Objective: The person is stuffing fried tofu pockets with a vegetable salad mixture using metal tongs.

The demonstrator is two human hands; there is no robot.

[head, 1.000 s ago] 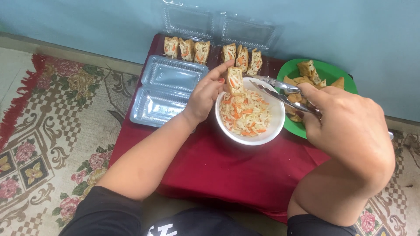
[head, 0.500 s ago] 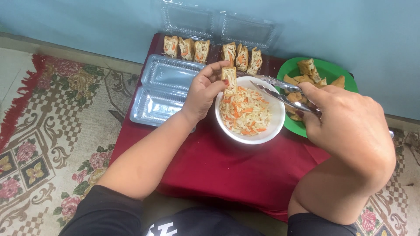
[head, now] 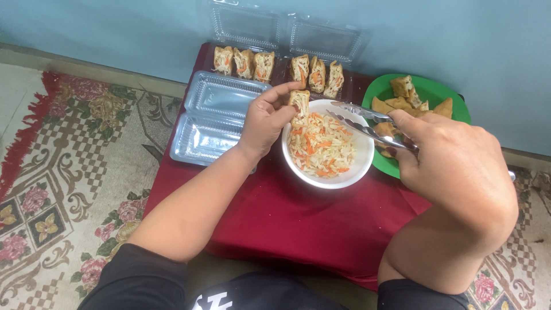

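Observation:
My left hand [head: 265, 119] pinches a stuffed tofu piece [head: 299, 104] upright over the left rim of a white bowl [head: 344, 178] filled with shredded cabbage and carrot. My right hand [head: 459, 172] grips metal tongs [head: 364, 121] whose tips reach over the bowl's upper right side, close to the tofu piece. A green plate [head: 442, 92] with plain fried tofu pieces lies behind my right hand.
Two open clear plastic boxes [head: 275, 40] at the back hold rows of filled tofu. An empty clear box [head: 209, 115] lies open at the left. Everything rests on a red cloth [head: 298, 224] over a low table, on a patterned carpet [head: 63, 183] by a blue wall.
My left hand has shifted the tofu piece slightly left, toward the bowl's left rim. The tongs and my right hand stay nearly still.

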